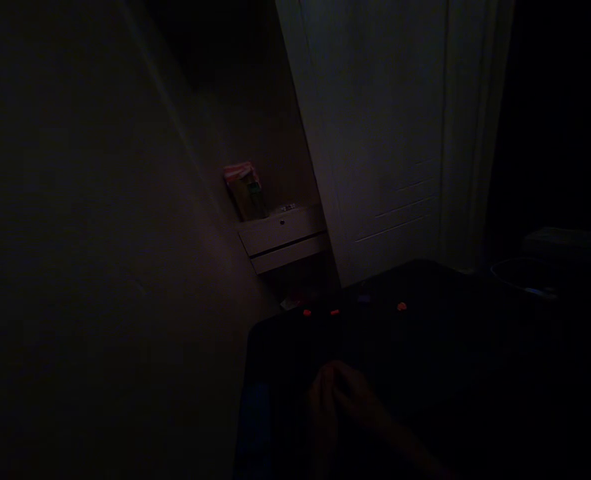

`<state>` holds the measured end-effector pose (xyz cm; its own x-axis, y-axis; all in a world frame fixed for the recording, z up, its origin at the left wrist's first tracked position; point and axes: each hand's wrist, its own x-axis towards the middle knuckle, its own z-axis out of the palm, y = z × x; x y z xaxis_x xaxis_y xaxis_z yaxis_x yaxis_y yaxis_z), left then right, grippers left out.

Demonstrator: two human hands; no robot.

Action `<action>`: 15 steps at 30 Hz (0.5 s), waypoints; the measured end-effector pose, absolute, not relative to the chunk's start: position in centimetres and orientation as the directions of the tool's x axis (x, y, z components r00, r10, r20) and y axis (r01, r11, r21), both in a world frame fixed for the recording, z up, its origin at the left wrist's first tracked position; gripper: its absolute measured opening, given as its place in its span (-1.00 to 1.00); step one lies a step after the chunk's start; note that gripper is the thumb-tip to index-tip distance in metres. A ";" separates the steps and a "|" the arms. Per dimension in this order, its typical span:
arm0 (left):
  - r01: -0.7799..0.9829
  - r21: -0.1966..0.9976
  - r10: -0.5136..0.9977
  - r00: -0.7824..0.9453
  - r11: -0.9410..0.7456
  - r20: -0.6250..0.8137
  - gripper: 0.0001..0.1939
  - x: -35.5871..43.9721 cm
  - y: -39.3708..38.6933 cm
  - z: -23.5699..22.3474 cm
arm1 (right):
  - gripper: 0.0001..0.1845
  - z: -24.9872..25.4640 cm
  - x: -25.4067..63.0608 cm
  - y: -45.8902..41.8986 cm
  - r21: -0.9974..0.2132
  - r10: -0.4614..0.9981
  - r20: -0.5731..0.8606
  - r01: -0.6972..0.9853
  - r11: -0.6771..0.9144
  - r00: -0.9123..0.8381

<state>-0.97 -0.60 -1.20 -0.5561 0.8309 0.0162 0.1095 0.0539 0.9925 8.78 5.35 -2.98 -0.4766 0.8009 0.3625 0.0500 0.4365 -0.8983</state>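
The picture is very dark. My left hand and my right hand meet at the fingertips, low in the middle of the view, above a dark surface. Both have their fingers bent and pressed together. Whatever lies between them, if anything, is hidden in the gloom. Beyond the hands, small bright orange-red pieces lie on the surface: one piece to the left, a short bar-like piece beside it, and a rounder piece farther right. A dim bluish thing sits among them, its kind unclear.
A plain wall runs along the left. Behind the surface stand a pale panelled door and a drawer unit with a packet on top. A blue patch shows at the near left edge. A thin curved pale line appears at right.
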 end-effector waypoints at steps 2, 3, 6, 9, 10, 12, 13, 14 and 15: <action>0.088 0.995 0.823 -0.569 0.057 0.003 -0.37 -0.9 -0.6 -1.1 | -0.74 -2.7 8.9 5.3 -0.900 0.796 0.359 0.045 0.434 -0.486; 0.080 0.995 0.816 -0.578 0.060 -0.003 -0.36 -0.8 -0.6 -1.1 | -0.72 -2.5 8.9 5.2 -0.902 0.796 0.360 0.036 0.430 -0.487; 0.074 0.994 0.787 -0.617 0.086 -0.022 -0.31 -0.7 -0.6 -1.0 | -0.66 -1.9 9.1 5.1 -0.910 0.793 0.360 0.001 0.414 -0.492; 0.061 0.995 0.806 -0.591 0.083 -0.031 -0.23 -0.7 -0.6 -0.9 | -0.60 -1.6 9.3 4.9 -0.920 0.792 0.342 -0.009 0.391 -0.505; 0.059 0.995 0.819 -0.573 0.077 -0.029 -0.23 -0.7 -0.6 -0.8 | -0.59 -1.6 9.3 4.9 -0.923 0.795 0.335 -0.005 0.385 -0.505; 0.070 0.996 0.836 -0.548 0.063 -0.015 -0.26 -0.7 -0.7 -0.8 | -0.58 -1.7 9.2 5.0 -0.924 0.798 0.330 0.001 0.383 -0.504; 0.080 0.995 0.837 -0.547 0.064 -0.010 -0.27 -0.7 -0.7 -0.7 | -0.57 -1.7 9.2 5.0 -0.923 0.798 0.332 0.002 0.385 -0.504; 0.092 0.993 0.835 -0.551 0.068 -0.006 -0.27 -0.7 -0.7 -0.7 | -0.58 -1.8 9.1 5.0 -0.922 0.798 0.334 0.001 0.387 -0.502; 0.104 0.992 0.834 -0.552 0.073 -0.003 -0.27 -0.7 -0.8 -0.6 | -0.58 -1.9 9.1 5.1 -0.922 0.799 0.336 0.000 0.387 -0.498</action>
<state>-0.72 -0.75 -0.59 -0.5522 0.8337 -0.0029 0.1042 0.0725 0.9919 9.11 5.05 -1.88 -0.4982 0.7993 0.3361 -0.0002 0.3874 -0.9219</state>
